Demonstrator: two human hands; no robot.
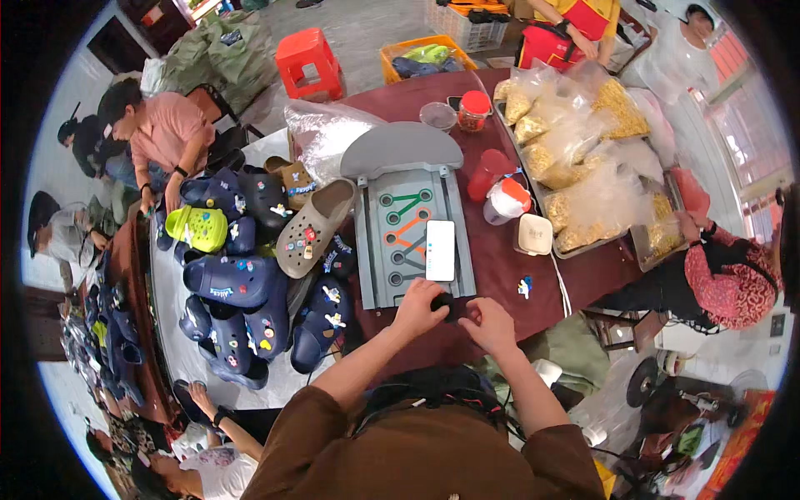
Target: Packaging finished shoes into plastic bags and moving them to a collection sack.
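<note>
My left hand (421, 310) is closed around a small black object (443, 306) just below the near edge of a grey plastic board (457, 254). What kind of thing it is cannot be made out. Close by on the right, my right hand (492, 325) has its fingers curled in, thumb and forefinger near each other; anything between them is too small to see. On the board lies a white phone-like slab (440, 250), over a printed pattern of green, orange and grey links with round holes. A grey clog (315, 229) with charms lies left of the board.
Piled navy clogs (229, 283) and a lime clog (197, 227) cover the left side. Trays hold bags of small yellowish pieces (575, 167) at right. Jars (507, 200), a white tub (534, 235) and a small charm (524, 287) stand nearer. Other people sit around.
</note>
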